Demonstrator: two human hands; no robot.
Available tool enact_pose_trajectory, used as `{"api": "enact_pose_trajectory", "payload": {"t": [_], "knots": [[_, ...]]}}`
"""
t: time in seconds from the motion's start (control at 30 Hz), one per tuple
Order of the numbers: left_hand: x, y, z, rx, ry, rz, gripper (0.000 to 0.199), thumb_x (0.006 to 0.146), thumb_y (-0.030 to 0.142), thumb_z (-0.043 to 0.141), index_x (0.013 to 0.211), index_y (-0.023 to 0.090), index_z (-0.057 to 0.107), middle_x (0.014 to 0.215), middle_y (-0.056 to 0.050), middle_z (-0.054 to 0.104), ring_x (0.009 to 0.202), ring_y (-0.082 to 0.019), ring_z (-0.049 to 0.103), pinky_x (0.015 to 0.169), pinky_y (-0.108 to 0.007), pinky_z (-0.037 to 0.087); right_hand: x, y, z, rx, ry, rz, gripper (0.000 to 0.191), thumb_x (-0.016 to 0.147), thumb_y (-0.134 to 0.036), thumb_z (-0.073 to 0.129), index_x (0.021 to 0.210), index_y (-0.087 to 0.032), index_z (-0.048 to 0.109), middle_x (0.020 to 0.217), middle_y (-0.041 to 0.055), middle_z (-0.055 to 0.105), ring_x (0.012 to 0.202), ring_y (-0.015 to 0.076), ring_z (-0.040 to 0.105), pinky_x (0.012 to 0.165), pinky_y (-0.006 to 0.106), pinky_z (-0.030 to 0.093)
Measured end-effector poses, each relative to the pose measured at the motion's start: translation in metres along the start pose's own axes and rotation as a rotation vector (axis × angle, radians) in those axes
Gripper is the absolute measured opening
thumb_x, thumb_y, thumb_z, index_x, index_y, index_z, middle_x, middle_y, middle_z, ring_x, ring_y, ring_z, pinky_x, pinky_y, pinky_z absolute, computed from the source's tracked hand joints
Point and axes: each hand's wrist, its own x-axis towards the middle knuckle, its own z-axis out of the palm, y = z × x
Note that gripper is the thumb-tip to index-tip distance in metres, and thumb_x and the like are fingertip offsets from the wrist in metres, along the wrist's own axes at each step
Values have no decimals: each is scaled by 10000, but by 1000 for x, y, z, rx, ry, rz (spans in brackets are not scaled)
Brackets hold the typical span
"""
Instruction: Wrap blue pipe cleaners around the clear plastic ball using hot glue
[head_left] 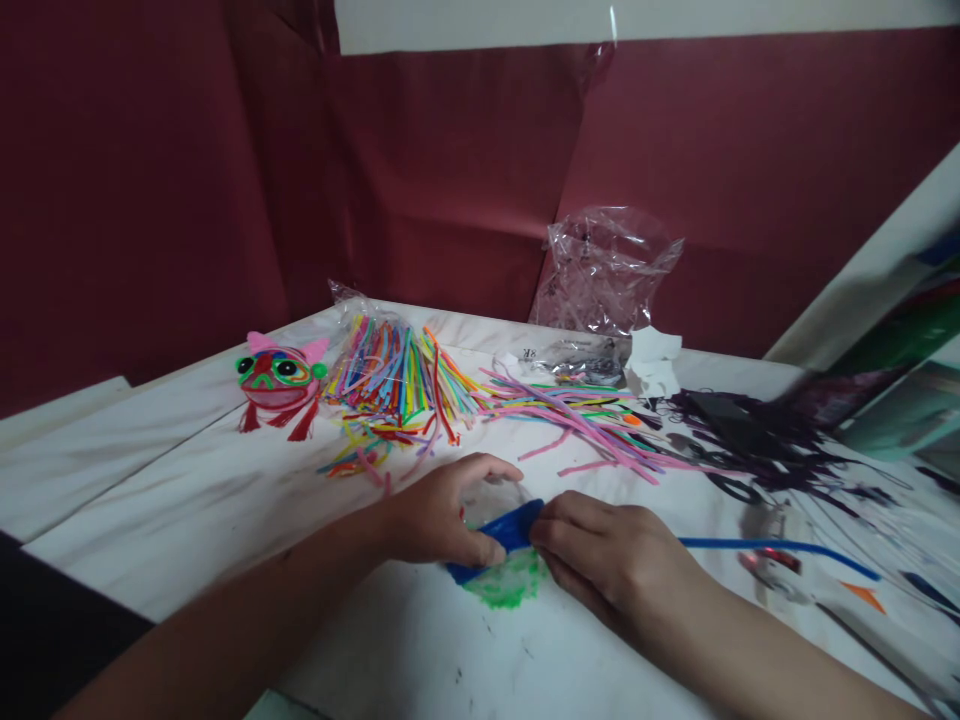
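Near table's front edge, left hand (pixel 442 515) and right hand (pixel 607 560) — each grip clamped on blue pipe cleaner (pixel 510 530)

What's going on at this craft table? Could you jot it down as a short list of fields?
Left hand: pinching a blue pipe cleaner
Right hand: gripping the same pipe cleaner, whose tail runs off to the right
Under the hands: green fuzzy piece
Behind: pile of colourful pipe cleaners
Far left: pink pipe-cleaner animal
Back: clear plastic bag
Surface: white table

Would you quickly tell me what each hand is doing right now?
Left hand: closed on the blue pipe cleaner.
Right hand: pinching the same blue pipe cleaner.
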Motion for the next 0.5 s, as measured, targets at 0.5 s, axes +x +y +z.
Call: {"api": "enact_pose_trajectory", "payload": {"t": [0.5], "knots": [[0,4,3,8,71,15,600,571,260,724,1132,181,526,1052,-46,573,961,-242,536,848,-353,449,-1,-4,1,40,110,56,115,908,-145,435,893,-187,542,724,56,618,648,165,594,552,240,466]]}}
